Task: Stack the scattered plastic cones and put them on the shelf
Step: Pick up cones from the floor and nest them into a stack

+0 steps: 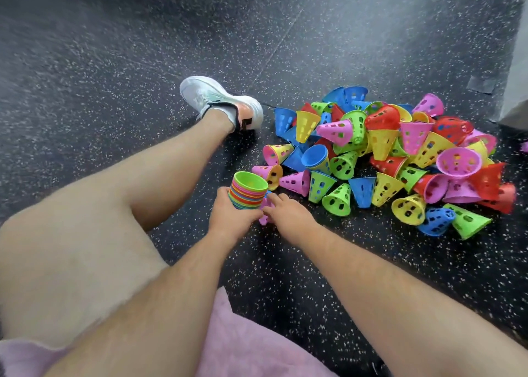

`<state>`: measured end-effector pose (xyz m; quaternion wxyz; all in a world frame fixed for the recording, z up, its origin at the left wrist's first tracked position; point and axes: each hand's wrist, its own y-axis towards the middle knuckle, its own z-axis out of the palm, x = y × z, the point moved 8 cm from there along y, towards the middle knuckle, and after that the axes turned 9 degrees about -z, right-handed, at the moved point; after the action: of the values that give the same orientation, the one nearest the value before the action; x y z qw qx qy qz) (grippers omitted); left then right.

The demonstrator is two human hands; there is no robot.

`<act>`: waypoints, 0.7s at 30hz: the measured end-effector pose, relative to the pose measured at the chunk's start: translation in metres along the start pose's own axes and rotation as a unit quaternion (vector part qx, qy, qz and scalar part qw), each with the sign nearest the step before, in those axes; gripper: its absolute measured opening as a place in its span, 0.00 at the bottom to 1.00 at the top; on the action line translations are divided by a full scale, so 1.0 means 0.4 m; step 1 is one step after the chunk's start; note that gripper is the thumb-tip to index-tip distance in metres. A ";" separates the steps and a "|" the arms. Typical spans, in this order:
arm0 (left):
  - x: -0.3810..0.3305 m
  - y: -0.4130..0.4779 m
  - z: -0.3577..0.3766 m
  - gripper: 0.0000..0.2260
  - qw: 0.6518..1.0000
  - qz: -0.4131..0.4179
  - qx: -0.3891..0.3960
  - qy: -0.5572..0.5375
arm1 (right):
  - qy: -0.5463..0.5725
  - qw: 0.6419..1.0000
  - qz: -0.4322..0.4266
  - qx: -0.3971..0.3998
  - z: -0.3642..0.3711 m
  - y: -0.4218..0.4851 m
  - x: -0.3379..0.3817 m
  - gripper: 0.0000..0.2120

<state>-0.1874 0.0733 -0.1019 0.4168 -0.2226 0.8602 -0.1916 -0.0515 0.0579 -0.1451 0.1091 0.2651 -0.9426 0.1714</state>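
Pink shorts point(251, 345) lie nearest. Left grip point(228, 219) wraps the stack point(248, 191), mouth up for nesting; right grip point(288, 216) curls round a pink cone point(263, 219) beside it, near the pile point(385, 153) on the floor point(114, 62).

The floor point(114, 62) is black, speckled with white flecks. The loose cones point(385, 153) are blue, green, yellow, pink and red, all patterned with rows of holes. The stack point(247, 195) shows thin rainbow stripes under a green rim, beside a pink cone point(263, 219). The shoe point(220, 99) is white with a peach heel. The fabric point(243, 348) is pale pink.
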 end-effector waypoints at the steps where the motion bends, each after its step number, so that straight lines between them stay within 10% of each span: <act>1: 0.004 0.007 0.003 0.31 1.000 -0.005 0.000 -0.002 | 0.015 0.999 0.007 -0.032 -0.007 -0.010 -0.010 0.17; 12: 0.038 0.046 0.063 0.27 0.999 -0.026 0.016 0.039 | 0.230 0.894 0.155 -0.351 -0.144 -0.153 -0.203 0.16; 21: 0.106 -0.007 0.131 0.28 0.997 -0.075 0.020 0.021 | 0.195 0.971 -0.052 -0.125 -0.110 -0.058 -0.023 0.15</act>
<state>-0.1680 0.0405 -0.1577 0.3873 -0.2742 0.8456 -0.2445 -0.0264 0.0602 -0.1013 0.3320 0.2590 -0.9020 0.0952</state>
